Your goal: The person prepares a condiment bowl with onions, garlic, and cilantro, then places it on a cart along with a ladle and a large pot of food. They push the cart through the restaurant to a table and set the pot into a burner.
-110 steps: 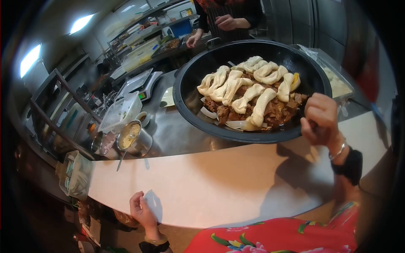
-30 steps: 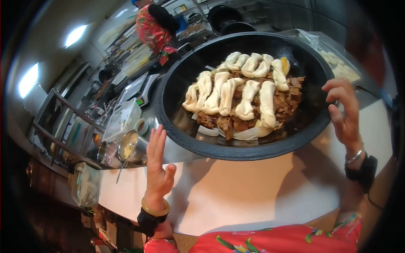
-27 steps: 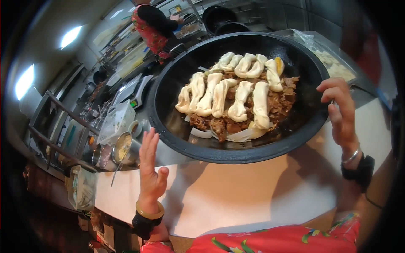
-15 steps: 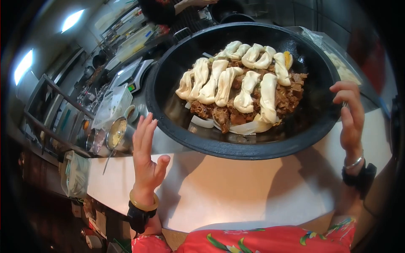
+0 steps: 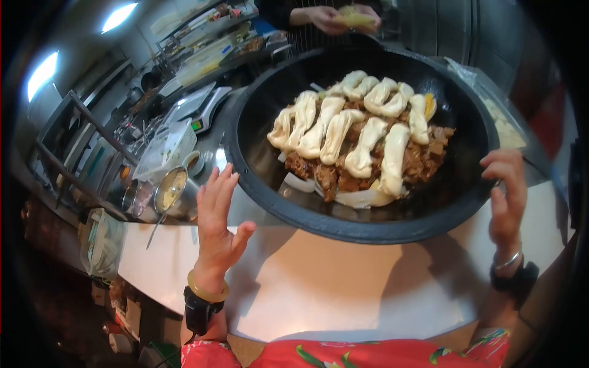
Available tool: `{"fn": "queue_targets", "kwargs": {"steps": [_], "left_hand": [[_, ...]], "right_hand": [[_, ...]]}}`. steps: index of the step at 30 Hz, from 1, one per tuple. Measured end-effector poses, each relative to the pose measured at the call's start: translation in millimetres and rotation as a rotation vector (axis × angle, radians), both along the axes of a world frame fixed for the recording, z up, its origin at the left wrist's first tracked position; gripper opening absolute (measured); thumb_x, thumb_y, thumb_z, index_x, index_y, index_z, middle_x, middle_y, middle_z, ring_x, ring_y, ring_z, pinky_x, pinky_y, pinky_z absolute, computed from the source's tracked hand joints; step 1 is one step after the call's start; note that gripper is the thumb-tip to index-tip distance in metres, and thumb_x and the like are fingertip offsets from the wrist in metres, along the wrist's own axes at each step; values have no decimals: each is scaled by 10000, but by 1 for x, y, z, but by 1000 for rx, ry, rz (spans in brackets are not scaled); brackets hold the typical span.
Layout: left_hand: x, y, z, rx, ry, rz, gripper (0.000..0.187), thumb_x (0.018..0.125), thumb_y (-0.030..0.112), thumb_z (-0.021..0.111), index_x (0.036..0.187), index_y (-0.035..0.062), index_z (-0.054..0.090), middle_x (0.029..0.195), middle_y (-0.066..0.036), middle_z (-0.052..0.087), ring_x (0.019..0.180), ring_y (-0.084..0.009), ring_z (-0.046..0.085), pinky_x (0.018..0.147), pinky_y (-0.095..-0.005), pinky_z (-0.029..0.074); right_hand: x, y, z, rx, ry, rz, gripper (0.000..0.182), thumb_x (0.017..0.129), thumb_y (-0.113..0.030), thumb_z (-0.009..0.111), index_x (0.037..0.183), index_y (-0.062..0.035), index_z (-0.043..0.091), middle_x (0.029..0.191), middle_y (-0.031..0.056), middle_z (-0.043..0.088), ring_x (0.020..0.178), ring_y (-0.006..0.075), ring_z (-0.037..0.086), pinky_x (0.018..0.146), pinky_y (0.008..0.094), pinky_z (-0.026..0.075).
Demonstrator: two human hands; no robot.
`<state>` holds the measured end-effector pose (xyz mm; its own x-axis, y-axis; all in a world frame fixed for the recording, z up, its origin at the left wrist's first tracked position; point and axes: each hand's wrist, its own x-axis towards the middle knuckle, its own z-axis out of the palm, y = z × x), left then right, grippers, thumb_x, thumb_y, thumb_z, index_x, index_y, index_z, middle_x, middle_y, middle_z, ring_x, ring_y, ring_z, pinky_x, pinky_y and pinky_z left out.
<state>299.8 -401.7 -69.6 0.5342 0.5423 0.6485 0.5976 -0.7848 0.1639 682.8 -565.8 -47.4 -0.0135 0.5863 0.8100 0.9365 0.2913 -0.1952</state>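
A large round black pan (image 5: 343, 233) sits in front of me. Chunks of brown meat (image 5: 442, 150) fill its middle, with pale onion pieces (image 5: 299, 182) at the near side. Several stretched strips of white dough (image 5: 392, 161) lie over the meat. At the pan's near-left side, my left hand (image 5: 216, 224) is raised, palm turned inward, fingers and thumb apart and nothing in it. My right hand (image 5: 508, 193) is at the right rim, fingers slightly bent and apart, fingertips right by the edge.
Across the pan, another person's hands (image 5: 343, 19) hold something yellowish. To the left are a scale (image 5: 205, 110), a white basket (image 5: 169, 150), metal bowls (image 5: 175, 189) and a lined bin (image 5: 105, 245). A white counter (image 5: 343, 294) lies between me and the pan.
The view has tilted up a little, so the pan appears lower. The other person's hands have come into sight behind it. My two hands keep nearly the same pose beside the pan.
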Motion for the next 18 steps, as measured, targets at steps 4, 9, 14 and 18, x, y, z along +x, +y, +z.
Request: {"fn": "queue_targets", "kwargs": {"steps": [4, 9, 14, 18], "left_hand": [[-4, 7, -3, -15, 33, 21, 711, 859, 595, 395, 1296, 33, 407, 1351, -168, 408, 1283, -348, 332, 1043, -447, 207], [-4, 8, -4, -56, -29, -26, 716, 832, 602, 445, 1286, 49, 421, 1357, -150, 401, 1278, -366, 325, 1024, -518, 199], [-4, 8, -5, -67, -40, -46, 708, 835, 587, 459, 1290, 46, 416, 1362, -150, 396, 1280, -357, 327, 1032, -498, 201], [-3, 7, -5, -53, -19, -33, 703, 859, 585, 418, 1295, 34, 404, 1356, -179, 392, 1256, -332, 360, 1033, -397, 253]], "right_hand": [[-8, -1, 5, 7, -56, 24, 179, 746, -188, 480, 824, -28, 497, 898, 146, 523, 867, 309, 474, 797, 393, 383], [-10, -2, 5, 24, -84, 16, 169, 755, -180, 481, 829, -29, 495, 900, 147, 519, 871, 313, 471, 799, 392, 385], [-10, -3, 5, 28, -69, 16, 166, 753, -175, 481, 835, -32, 495, 902, 145, 520, 871, 315, 471, 805, 395, 385], [-10, -4, 5, 31, -94, 21, 159, 745, -155, 490, 846, -33, 497, 902, 144, 525, 864, 314, 479, 804, 392, 389]]}}
